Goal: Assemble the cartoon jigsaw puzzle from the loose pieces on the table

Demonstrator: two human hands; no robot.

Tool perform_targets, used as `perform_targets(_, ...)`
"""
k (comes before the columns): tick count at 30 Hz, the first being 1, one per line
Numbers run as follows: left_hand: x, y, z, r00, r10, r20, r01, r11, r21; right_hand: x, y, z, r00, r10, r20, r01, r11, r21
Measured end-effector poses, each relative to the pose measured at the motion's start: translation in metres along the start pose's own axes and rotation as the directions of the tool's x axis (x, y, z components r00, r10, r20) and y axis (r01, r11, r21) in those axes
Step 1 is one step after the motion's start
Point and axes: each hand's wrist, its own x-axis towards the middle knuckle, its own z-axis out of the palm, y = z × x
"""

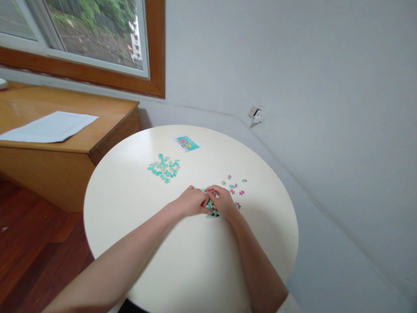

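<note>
A small joined patch of a jigsaw puzzle [213, 210] lies on the round white table [195, 256], partly covered by both hands. Colourful picture parts show between my fingers. My left hand [193, 201] is closed at the patch's left side, its fingers curled and gripping the edge. From the right, my right hand [223, 201] bends over the patch with fingers pinched together on it. Whether a single loose piece sits under those fingertips is hidden. Several loose pink and teal puzzle pieces [232, 191] are scattered just beyond and right of my right hand.
A heap of teal puzzle pieces [163, 168] lies to the far left of my hands. Behind it is a small picture card [186, 143]. A wooden desk [107, 111] with a paper sheet [54, 127] stands left; a wall [325, 108] borders the table's right.
</note>
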Motion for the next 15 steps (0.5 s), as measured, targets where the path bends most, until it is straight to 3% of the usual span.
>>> perform_targets(15, 0.002, -0.0093, -0.0001, 0.988, -0.063, -0.138, 0.063, 0.998, -0.002, 0.0014, 0.004, 0.0008, 1.0, 0.023, -0.018, -0.022, 0.997, 0.071)
